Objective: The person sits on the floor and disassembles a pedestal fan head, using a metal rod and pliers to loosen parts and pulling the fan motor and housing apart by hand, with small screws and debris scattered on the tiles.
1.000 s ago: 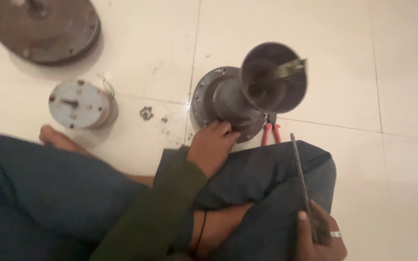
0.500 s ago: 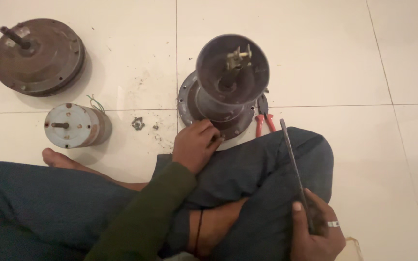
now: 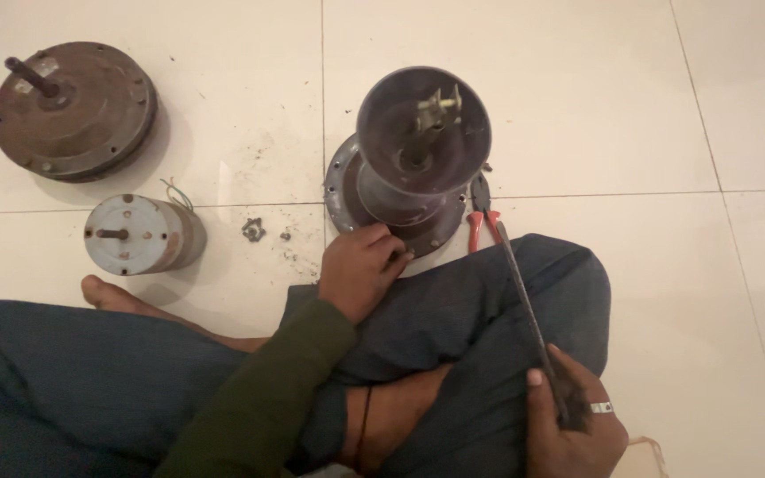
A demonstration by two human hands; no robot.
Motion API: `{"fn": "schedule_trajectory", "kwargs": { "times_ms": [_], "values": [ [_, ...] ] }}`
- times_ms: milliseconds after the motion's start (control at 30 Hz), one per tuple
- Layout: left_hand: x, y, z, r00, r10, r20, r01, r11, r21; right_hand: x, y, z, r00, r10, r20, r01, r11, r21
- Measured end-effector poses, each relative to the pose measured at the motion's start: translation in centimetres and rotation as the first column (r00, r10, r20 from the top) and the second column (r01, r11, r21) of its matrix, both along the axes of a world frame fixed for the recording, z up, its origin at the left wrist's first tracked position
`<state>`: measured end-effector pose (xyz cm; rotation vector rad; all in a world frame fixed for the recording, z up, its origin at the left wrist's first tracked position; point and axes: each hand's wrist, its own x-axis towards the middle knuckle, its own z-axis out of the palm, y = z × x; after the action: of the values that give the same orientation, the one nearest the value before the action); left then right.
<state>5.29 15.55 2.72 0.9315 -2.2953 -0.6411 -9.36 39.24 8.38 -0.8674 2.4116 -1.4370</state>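
Observation:
A dark metal fan motor housing (image 3: 409,159) with a cup-shaped cover and a brass fitting on its shaft stands upright on the tiled floor in front of my crossed legs. My left hand (image 3: 360,270), in a green sleeve, rests its fingers on the near rim of the housing's round base flange. My right hand (image 3: 573,425), with a ring on one finger, grips a long thin dark metal file (image 3: 524,305) that slants up toward the housing.
Red-handled pliers (image 3: 482,217) lie beside the housing on its right. A round brown motor cover (image 3: 73,111) with a shaft lies at the far left, a grey cylindrical motor core (image 3: 139,235) with wires below it. A small nut (image 3: 252,230) and debris lie between.
The view has shifted, so the housing now sits more centred. My left hand stays on the flange and my right hand keeps hold of the file.

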Motion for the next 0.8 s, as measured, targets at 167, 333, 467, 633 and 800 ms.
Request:
{"fn": "schedule_trajectory", "kwargs": {
  "times_ms": [167,333,467,633,800],
  "values": [
    [1.2,-1.7,-0.5,0.935,0.312,-0.17,-0.298,0.949,0.105,-1.2,-2.1,2.7,0.965,0.2,-0.167,-0.098,0.873,0.479],
    [2.2,-12.5,-1.8,0.923,0.378,-0.075,-0.26,0.754,0.603,-2.5,-4.1,4.8,0.87,0.462,-0.171,-0.181,0.623,0.761],
    [0.2,-16.5,-4.9,0.961,0.219,0.168,-0.274,0.831,0.484,-2.5,-5.2,4.7,0.776,0.526,-0.348,-0.226,0.747,0.625],
    [-1.2,-14.8,-7.5,0.935,0.355,0.026,-0.335,0.855,0.396,-3.6,-5.3,3.7,0.986,0.125,0.11,-0.166,0.674,0.719],
    [-1.2,-13.5,-6.3,0.907,0.401,-0.13,-0.323,0.86,0.396,-3.4,-5.5,2.6,0.941,0.033,0.337,-0.253,0.729,0.636]
  ]
}}
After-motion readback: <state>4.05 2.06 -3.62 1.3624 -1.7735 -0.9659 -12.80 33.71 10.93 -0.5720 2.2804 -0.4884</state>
